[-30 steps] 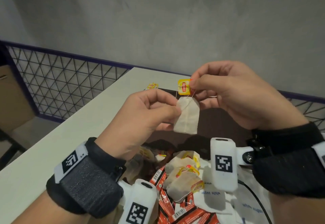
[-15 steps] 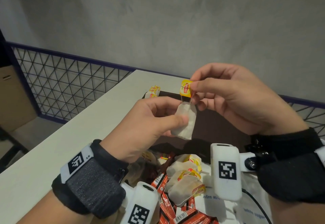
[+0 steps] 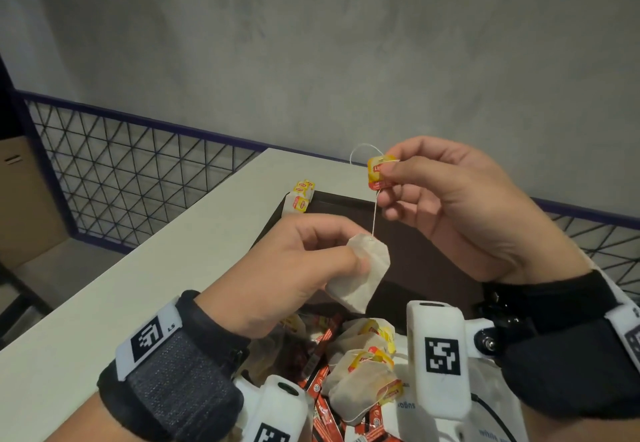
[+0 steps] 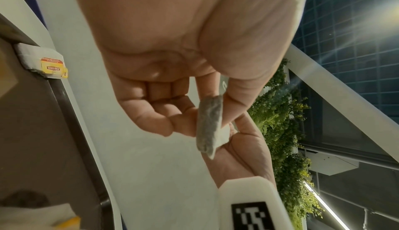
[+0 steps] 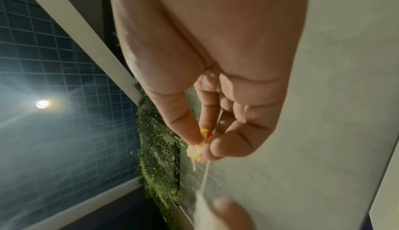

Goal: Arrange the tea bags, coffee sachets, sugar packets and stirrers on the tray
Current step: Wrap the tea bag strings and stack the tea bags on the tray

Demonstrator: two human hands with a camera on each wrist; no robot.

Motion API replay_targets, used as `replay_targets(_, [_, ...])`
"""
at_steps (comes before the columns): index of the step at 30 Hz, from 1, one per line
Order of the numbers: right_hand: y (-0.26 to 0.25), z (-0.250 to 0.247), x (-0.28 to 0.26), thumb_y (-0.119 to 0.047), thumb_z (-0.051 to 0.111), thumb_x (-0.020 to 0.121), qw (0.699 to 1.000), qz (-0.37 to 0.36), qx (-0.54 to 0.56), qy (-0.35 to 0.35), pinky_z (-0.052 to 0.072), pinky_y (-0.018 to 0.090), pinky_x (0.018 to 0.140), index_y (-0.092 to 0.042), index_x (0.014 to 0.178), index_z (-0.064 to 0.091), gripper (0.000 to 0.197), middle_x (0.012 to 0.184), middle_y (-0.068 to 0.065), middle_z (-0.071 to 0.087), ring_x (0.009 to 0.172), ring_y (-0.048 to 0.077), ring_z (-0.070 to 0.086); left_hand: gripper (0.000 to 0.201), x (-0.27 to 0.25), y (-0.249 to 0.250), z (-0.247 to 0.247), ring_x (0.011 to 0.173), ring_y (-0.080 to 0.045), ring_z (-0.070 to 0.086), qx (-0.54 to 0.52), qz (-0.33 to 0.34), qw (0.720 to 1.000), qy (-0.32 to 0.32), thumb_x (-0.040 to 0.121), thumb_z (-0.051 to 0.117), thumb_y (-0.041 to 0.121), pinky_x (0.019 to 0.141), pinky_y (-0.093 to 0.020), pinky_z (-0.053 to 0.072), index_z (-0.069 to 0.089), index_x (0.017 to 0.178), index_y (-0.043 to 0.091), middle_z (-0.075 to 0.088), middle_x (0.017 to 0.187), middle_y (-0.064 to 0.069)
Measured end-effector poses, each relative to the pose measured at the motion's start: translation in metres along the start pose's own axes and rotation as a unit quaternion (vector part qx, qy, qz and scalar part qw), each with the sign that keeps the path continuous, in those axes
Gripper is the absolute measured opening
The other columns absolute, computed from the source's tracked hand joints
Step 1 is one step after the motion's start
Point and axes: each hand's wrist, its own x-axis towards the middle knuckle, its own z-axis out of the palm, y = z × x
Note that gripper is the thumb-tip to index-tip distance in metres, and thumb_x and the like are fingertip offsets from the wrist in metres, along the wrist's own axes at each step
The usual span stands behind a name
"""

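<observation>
The light, limp tea bag (image 3: 363, 273) is pinched by the left hand (image 3: 294, 268); its tag (image 3: 378, 173) is pinched by the right hand (image 3: 460, 206). The thin string is judged fragile.

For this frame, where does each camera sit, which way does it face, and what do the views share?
Head: worn on the head, looking forward and down at the table; both hands and wristbands show.
Left wrist: looks along the left hand, whose fingers pinch the tea bag.
Right wrist: looks along the right hand, pinching the yellow tag and string.
Shared: head and left wrist both show the tea bag and the stacked tea bags at the tray's far corner.
</observation>
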Motion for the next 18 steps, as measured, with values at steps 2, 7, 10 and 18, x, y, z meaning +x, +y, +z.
replay_targets(2, [0.001, 0.0, 0.001, 0.002, 0.066, 0.089, 1.0, -0.011, -0.017, 0.01, 0.051, 0.023, 0.055, -0.005, 0.085, 0.063, 0.008, 0.078, 0.014, 0.068, 0.064, 0.019, 0.06, 0.017, 0.0, 0.0, 0.002, 0.059, 0.001, 0.061, -0.019, 0.01, 1.0, 0.003, 0.093, 0.066, 0.011, 0.051, -0.012, 0.044, 0.077, 0.082, 0.019, 0.066, 0.069, 0.014])
replay_targets(7, [0.002, -0.001, 0.0, -0.006, 0.073, 0.082, 0.998, -0.032, -0.049, 0.023, 0.049, 0.026, 0.058, -0.005, 0.087, 0.068, 0.007, 0.085, 0.015, 0.072, 0.071, 0.02, 0.061, 0.012, -0.001, 0.002, 0.001, 0.063, -0.001, 0.063, -0.026, 0.045, 0.999, 0.016, 0.087, 0.069, 0.027, 0.053, -0.013, 0.046, 0.08, 0.081, 0.024, 0.067, 0.071, 0.015])
replay_targets(10, [0.007, -0.002, 0.002, -0.006, 0.077, 0.083, 0.99, -0.053, -0.106, 0.074, 0.044, 0.029, 0.059, -0.007, 0.085, 0.07, 0.007, 0.091, 0.023, 0.074, 0.074, 0.021, 0.058, 0.006, -0.002, 0.002, -0.003, 0.077, -0.004, 0.065, -0.02, 0.095, 0.995, 0.001, 0.086, 0.078, 0.033, 0.063, -0.019, 0.05, 0.082, 0.081, 0.03, 0.071, 0.082, 0.013])
replay_targets(18, [0.014, -0.001, 0.001, -0.008, 0.081, 0.082, 0.962, -0.03, -0.272, -0.011, 0.041, 0.013, 0.053, -0.009, 0.079, 0.073, 0.008, 0.074, 0.008, 0.076, 0.058, 0.005, 0.059, 0.012, 0.004, 0.004, -0.02, 0.084, -0.031, 0.051, -0.136, 0.153, 0.965, 0.162, 0.073, 0.084, 0.034, 0.072, -0.046, 0.039, 0.083, 0.08, 0.024, 0.073, 0.081, 0.002])
